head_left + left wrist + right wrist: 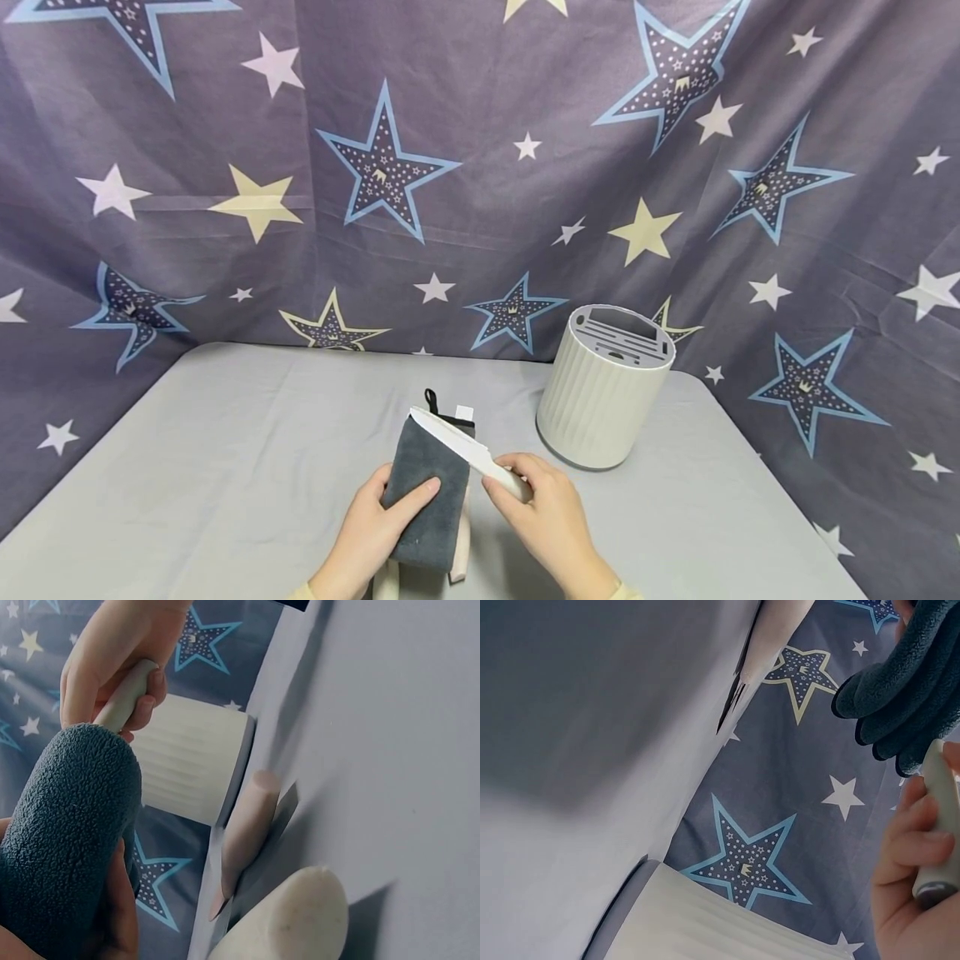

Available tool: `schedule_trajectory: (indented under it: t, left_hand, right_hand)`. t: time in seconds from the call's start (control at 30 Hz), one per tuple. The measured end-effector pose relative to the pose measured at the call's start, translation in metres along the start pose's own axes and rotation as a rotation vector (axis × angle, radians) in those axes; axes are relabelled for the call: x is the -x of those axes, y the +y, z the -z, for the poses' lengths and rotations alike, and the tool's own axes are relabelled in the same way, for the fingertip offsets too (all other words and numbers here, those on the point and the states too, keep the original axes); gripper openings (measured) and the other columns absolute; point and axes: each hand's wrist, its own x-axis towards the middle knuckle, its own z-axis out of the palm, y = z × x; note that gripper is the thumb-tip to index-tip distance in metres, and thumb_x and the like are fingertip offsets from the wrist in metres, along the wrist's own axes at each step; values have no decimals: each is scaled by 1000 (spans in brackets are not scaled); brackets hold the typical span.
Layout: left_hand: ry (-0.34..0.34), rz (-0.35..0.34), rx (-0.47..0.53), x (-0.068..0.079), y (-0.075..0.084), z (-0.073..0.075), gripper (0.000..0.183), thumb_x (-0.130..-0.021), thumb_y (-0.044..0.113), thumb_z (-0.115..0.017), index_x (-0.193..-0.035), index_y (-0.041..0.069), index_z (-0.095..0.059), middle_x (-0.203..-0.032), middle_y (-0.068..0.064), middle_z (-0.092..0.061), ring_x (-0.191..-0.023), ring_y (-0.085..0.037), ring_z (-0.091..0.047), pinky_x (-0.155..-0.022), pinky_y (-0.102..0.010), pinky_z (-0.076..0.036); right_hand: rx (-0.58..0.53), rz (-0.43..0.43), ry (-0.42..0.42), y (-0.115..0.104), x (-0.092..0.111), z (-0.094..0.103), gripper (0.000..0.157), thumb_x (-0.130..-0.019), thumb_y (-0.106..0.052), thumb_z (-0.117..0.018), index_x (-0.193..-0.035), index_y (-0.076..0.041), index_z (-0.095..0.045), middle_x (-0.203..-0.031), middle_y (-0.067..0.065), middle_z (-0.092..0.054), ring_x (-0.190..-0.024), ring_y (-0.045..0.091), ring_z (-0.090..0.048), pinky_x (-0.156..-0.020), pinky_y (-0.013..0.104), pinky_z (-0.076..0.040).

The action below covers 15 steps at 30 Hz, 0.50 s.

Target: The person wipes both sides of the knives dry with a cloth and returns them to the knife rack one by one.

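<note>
My left hand (375, 517) holds a folded dark grey-blue towel (427, 500), thumb across its front. The left wrist view shows the towel's fuzzy pile (71, 832). My right hand (547, 512) grips the off-white handle of a knife (457, 442). Its white blade lies slanting along the towel's upper edge, and I cannot tell how far the fold covers it. In the right wrist view, the knife handle (939, 825) sits in curled fingers, beside the towel's stacked folds (919, 682).
A ribbed cream knife block (603, 392) with a slotted top stands at the table's right rear. Below the towel lie a pinkish handle (251, 825) and a cream handle (292, 919) on the grey tabletop (225, 467). A black loop (431, 400) shows behind the towel. Star-patterned cloth (480, 208) hangs behind.
</note>
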Motion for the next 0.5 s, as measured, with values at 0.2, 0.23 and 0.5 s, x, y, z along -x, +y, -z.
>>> schedule_trajectory:
  t: [0.2, 0.23, 0.5]
  left_hand:
    - [6, 10, 1, -3, -4, 1, 50, -88, 38, -74, -122, 4, -58, -100, -6, -68, -82, -17, -65, -71, -31, -53]
    - [8, 10, -4, -4, -5, 2, 50, -88, 38, -74, -122, 4, -59, -100, -6, -68, -82, -16, -65, -72, -31, -52]
    - [30, 4, -26, -7, -5, 6, 50, -86, 38, -75, -121, 6, -60, -98, -6, -69, -82, -15, -64, -73, -30, -51]
  right_hand:
    - [15, -10, -22, 3, -2, 1, 14, -79, -27, -80, -92, -22, -74, -82, -12, -67, -66, -4, -49, -58, 18, -41]
    - [20, -12, -28, 3, -2, 1, 15, -79, -26, -80, -92, -22, -74, -81, -12, -67, -65, -4, -48, -58, 18, -41]
    - [26, -33, -75, 8, -5, 2, 16, -79, -27, -80, -93, -22, -74, -81, -13, -65, -62, -3, -45, -57, 18, -38]
